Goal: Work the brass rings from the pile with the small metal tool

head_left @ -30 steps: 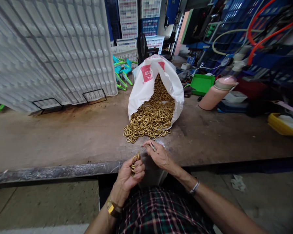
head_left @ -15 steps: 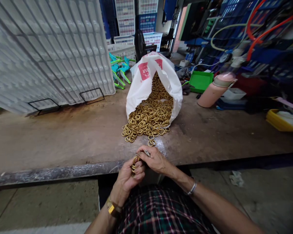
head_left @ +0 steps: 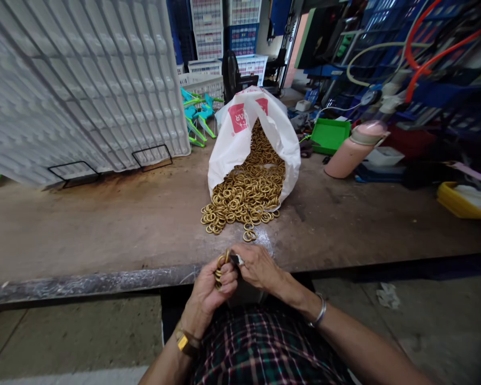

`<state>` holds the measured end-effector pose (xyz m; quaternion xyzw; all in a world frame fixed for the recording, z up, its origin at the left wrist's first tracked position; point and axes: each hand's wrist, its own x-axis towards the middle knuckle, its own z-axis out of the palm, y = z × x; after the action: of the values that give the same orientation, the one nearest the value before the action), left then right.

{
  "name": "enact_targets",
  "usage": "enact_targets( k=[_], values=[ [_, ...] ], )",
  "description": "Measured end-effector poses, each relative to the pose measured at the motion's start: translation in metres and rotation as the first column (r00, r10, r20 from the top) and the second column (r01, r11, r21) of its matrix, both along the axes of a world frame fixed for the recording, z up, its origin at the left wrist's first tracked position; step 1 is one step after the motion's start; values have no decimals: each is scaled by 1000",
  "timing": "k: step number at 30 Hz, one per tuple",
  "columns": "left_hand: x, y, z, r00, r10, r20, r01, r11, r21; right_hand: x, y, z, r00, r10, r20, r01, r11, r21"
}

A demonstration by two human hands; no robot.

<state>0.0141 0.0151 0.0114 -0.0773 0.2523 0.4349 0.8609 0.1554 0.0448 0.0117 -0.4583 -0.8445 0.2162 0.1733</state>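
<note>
My left hand (head_left: 213,283) is closed around several brass-coloured metal rings (head_left: 219,274), which stand in a row between fingers and thumb. One ring sticks up at the top of the row. Close beside it, my right hand (head_left: 260,267) is closed on a small metal tool (head_left: 239,259) with a dark, blade-like part pointing at the rings. Its exact kind is mostly hidden by the fingers. In front of both hands, a heap of the same rings (head_left: 240,195) spills from a white plastic bag (head_left: 230,152) lying open on the workbench (head_left: 152,230).
Ribbed white plastic trays (head_left: 116,80) stand upright at the left, against black wire stands (head_left: 152,156). To the right are a green tray (head_left: 331,136), a pink bottle (head_left: 350,155) and a yellow tray (head_left: 457,203). The bench's front edge (head_left: 104,282) runs by my hands.
My right hand has moved slightly right and turned, so the small tool now points at the rings. One ring now stands higher in my left hand, which has stayed in place.
</note>
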Motion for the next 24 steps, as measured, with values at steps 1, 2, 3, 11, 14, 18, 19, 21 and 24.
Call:
enact_targets(
  k=[1, 2, 3, 11, 14, 18, 19, 21, 24],
  values=[
    [0, 0, 0, 1000, 5, -8, -5, 1000, -6, -1, -1, 2, 999, 7, 38, -7, 1000, -6],
    [0, 0, 0, 1000, 7, -14, -7, 1000, -9, -2, -2, 4, 998, 9, 69, -8, 1000, -15],
    [1, 0, 0, 1000, 7, -21, -7, 1000, -8, -3, -2, 5, 995, 6, 96, -4, 1000, -23],
    [0, -2, -3, 999, -6, -45, 7, 1000, 13, -8, 0, 9, 980, 7, 201, 3, 999, -50],
    [0, -3, -5, 998, -11, -54, 13, 1000, 27, -8, -1, 10, 975, 11, 221, 3, 998, -62],
    [-2, -2, -9, 996, -37, -81, 45, 994, 101, -10, -2, 11, 961, 2, 276, 20, 997, -77],
    [-3, -1, -10, 995, -40, -90, 52, 990, 128, -11, -2, 11, 958, 1, 287, 23, 996, -82],
    [-5, -2, -10, 993, -36, -114, 56, 982, 181, -14, -2, 11, 952, -1, 306, 31, 995, -91],
    [-9, -8, -7, 988, -28, -153, 65, 967, 245, -16, 1, 13, 939, -12, 343, 45, 995, -89]
  ],
)
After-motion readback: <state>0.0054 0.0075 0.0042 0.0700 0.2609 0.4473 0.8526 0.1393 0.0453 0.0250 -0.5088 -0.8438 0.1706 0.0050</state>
